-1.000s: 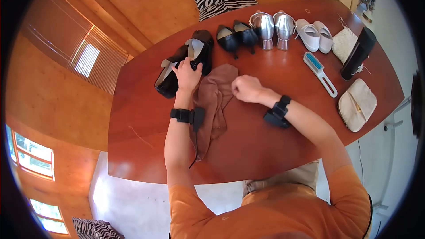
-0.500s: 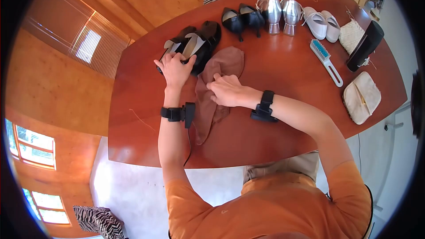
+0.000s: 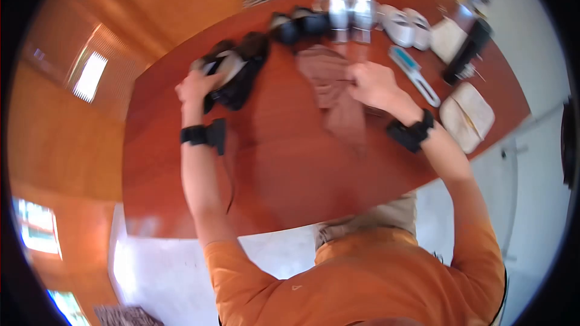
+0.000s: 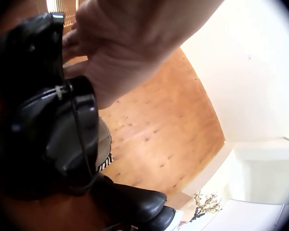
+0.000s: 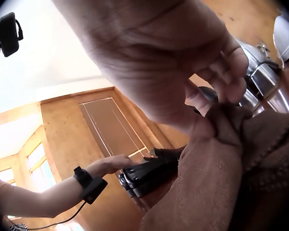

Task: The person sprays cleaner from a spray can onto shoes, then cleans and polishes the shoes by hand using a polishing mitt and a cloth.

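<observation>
A pair of shiny black shoes [image 3: 238,84] stands side by side at the table's left, heels toward me. My left hand [image 3: 192,87] is at their heel end, thumb on one side and fingers on the other. In the left wrist view, a glossy black shoe [image 4: 62,130] fills the left side and part of the fingers are hidden behind it. My right hand [image 3: 376,84] pinches a brown cloth [image 3: 326,75] with a stitched edge, seen close in the right wrist view. The cloth hangs in folds from thumb and fingers.
Along the table's [image 3: 272,163] far side stand black heels [image 3: 311,21], silver heels [image 3: 362,12] and white shoes [image 3: 399,27]. To the right lie a blue-bristled brush [image 3: 414,75], a black cylindrical bottle [image 3: 468,51], a whitish pad [image 3: 447,39] and a cream pouch [image 3: 466,118].
My right hand has taken hold of the brown cloth and drawn it right, away from the black shoes. Those shoes now stand closer together, my left hand still at their heels.
</observation>
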